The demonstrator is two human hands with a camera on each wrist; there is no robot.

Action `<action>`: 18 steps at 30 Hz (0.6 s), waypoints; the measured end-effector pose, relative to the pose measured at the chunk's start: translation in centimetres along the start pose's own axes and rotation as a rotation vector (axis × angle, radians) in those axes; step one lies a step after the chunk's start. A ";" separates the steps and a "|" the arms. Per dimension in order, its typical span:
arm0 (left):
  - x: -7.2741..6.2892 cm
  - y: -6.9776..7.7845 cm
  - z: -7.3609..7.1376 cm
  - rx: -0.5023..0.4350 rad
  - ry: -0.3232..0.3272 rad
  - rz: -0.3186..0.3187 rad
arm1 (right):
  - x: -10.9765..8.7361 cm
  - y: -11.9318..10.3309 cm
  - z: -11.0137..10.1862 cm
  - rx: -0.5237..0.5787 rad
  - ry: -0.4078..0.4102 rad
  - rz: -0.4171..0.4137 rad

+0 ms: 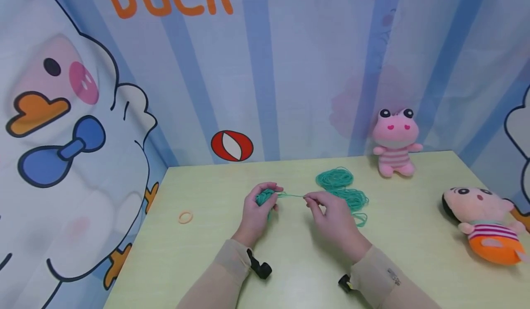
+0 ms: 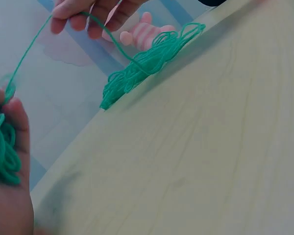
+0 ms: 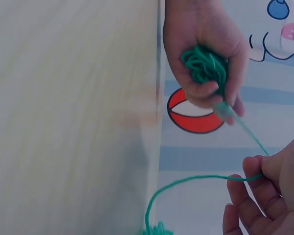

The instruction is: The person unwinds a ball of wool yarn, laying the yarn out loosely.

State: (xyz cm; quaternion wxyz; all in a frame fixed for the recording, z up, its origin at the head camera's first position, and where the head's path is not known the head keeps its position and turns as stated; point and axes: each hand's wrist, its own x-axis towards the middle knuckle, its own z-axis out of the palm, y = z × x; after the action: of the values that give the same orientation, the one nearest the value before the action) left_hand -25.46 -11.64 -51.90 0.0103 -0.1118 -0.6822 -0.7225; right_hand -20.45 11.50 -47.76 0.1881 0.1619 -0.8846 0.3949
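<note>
Lettering "DUCK" (image 1: 192,11), orange capitals, tops cropped, on striped backdrop (image 1: 306,70); dark mark (image 1: 394,276) on right sleeve (image 1: 374,279), illegible.

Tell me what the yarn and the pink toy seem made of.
Yarn: matte, soft-looking fibre, perhaps cotton or acrylic; its thin strands loop and bend freely. Pink toy: probably plush fabric, matte, with rounded, stuffed-looking limbs.
</note>
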 end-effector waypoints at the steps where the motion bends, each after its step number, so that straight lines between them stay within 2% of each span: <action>1: 0.0 0.0 0.0 -0.015 0.008 -0.006 | -0.1 0.2 -0.3 -0.003 0.013 0.004; 4: -0.1 -0.1 0.0 -0.036 0.045 -0.018 | -0.4 1.0 -1.3 -0.016 0.044 0.026; 9: -0.1 -0.1 0.0 -0.033 0.103 0.000 | -0.7 2.0 -3.2 -0.023 0.068 0.064; 18: -0.1 0.0 0.1 -0.032 0.215 0.010 | -2.0 4.8 -6.8 -0.011 0.008 0.243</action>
State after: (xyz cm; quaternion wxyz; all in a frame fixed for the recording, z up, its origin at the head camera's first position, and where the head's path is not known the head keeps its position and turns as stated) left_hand -25.35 -11.59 -51.90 0.0852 -0.0371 -0.6651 -0.7410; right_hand -19.42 19.97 -47.57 0.1433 0.0511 -0.8991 0.4105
